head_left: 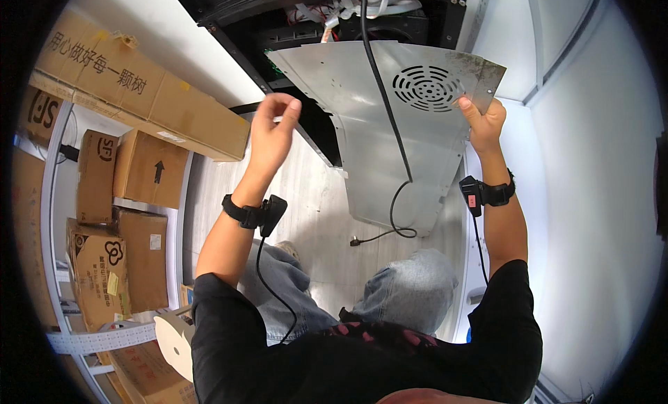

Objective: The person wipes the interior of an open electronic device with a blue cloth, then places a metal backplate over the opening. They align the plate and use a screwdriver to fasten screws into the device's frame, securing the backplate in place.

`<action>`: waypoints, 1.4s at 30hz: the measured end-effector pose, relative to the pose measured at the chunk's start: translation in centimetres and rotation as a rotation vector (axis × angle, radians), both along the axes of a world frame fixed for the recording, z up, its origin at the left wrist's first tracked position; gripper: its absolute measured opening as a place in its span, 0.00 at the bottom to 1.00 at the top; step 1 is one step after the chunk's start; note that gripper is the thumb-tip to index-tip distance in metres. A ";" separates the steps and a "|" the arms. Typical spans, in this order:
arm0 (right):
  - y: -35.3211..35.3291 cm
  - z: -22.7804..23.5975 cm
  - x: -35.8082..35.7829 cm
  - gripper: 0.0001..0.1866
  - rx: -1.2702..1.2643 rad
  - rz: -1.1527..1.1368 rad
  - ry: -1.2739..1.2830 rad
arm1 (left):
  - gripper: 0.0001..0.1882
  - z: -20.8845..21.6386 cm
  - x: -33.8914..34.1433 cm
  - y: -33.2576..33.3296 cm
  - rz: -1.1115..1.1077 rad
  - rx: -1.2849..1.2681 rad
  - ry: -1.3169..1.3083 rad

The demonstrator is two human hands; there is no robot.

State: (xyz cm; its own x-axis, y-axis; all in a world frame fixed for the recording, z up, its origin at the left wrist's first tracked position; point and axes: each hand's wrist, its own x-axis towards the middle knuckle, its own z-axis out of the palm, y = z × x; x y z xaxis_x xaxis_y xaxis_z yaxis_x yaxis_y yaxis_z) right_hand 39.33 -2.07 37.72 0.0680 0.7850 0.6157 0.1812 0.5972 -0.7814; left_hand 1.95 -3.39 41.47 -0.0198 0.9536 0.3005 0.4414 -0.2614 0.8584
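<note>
A large silver sheet-metal panel (365,147) with a round slotted vent hangs tilted in front of an opened black machine cabinet (236,7). My right hand (486,124) grips the panel's right edge, thumb on its face beside the vent. My left hand (271,133) is raised off the panel's left side, thumb and fingertips pinched together; whatever lies between them, if anything, is too small to make out. A black power cable (384,98) runs down across the panel, its plug (356,241) dangling near the panel's lower end. Wires (344,11) show inside the cabinet.
On the left, a shelving rack (59,143) holds several cardboard boxes, with a long carton (139,91) on top. A white wall (591,216) stands close on the right. Below me is light wood-look floor (306,195), and my knees (410,286) are just under the panel.
</note>
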 end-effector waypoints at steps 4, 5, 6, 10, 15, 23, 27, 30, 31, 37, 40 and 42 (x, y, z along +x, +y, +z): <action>0.8 0.9 -1.5 0.13 -0.058 0.071 0.134 | 0.22 -2.5 -1.4 1.7 0.174 0.057 -0.054; 0.8 0.9 -1.3 0.13 -0.070 0.094 0.145 | 0.27 -2.5 -0.7 1.8 0.166 -0.003 -0.073; 0.9 1.0 -1.0 0.13 -0.081 0.115 0.156 | 0.27 -2.7 -0.1 1.9 0.193 -0.001 -0.065; 1.4 0.6 -0.9 0.14 -0.022 0.102 0.134 | 0.20 -3.6 0.5 1.8 0.147 0.050 -0.229; 1.5 1.2 -1.7 0.15 -0.044 0.124 0.224 | 0.15 -3.9 1.8 2.6 0.052 0.082 -0.455; 0.1 1.2 -2.3 0.18 -0.052 -0.053 0.158 | 0.11 -2.6 1.9 2.2 0.060 0.104 -0.699; 0.0 1.3 -3.4 0.17 0.048 -0.226 0.199 | 0.10 -2.6 1.8 3.0 0.031 0.136 -0.774; 0.0 1.7 -4.2 0.16 0.066 -0.271 0.236 | 0.10 -1.2 2.3 2.6 0.080 0.115 -0.811; 0.1 1.7 -4.4 0.16 0.090 -0.286 0.255 | 0.11 -1.6 2.1 3.0 0.089 0.142 -0.774; 0.3 0.7 -6.0 0.12 0.190 -0.447 0.272 | 0.12 -1.5 1.3 3.2 0.137 0.180 -0.767; 0.1 0.9 -6.8 0.13 0.144 -0.503 0.226 | 0.13 -1.1 0.8 3.2 0.166 0.187 -0.738; 0.0 1.3 -7.5 0.13 0.170 -0.543 0.204 | 0.13 -1.1 0.5 3.3 0.186 0.174 -0.728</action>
State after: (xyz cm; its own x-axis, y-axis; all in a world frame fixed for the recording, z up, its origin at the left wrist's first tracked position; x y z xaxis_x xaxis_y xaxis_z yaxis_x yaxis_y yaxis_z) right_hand 31.84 -2.03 38.98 0.5614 0.4964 0.6622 0.3518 0.5811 -0.7339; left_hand 2.47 -0.07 40.38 -0.4251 0.8555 0.2955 -0.1693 -0.3959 0.9026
